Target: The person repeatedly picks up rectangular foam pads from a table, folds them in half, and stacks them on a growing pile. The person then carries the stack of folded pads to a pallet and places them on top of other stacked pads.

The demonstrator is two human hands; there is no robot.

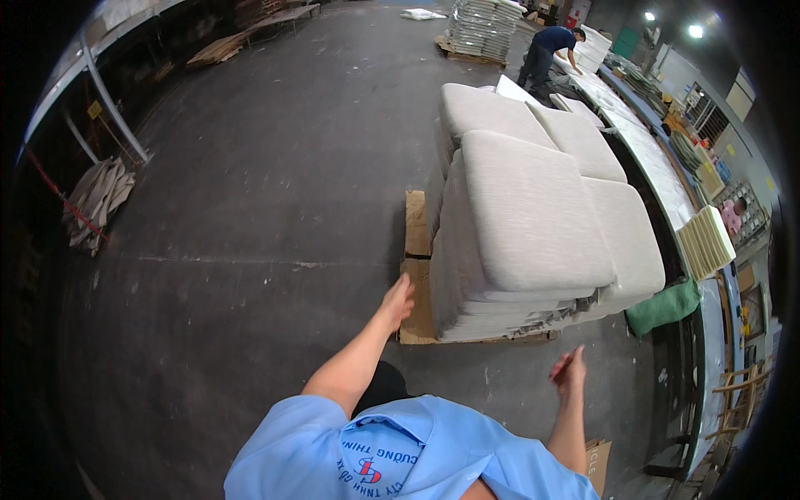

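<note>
Stacks of light grey fabric cushions (pixel 533 221) stand in front of me on flat brown cardboard (pixel 418 287). My left hand (pixel 397 302) hangs in the air beside the near left corner of the stack, over the cardboard's edge. Its fingers are stretched out and it holds nothing. On the other side, my right hand (pixel 569 371) is short of the stack's near side, apart from the cushions. The thumb is raised away from loosely bent fingers, and nothing shows in this hand either.
A long workbench (pixel 633 137) runs along the right, with another person (pixel 552 54) leaning over its far end. A green sack (pixel 664 307) lies between stack and bench. Striped cushions (pixel 706 242) sit by the bench. A wrapped pallet load (pixel 483 32) stands far off.
</note>
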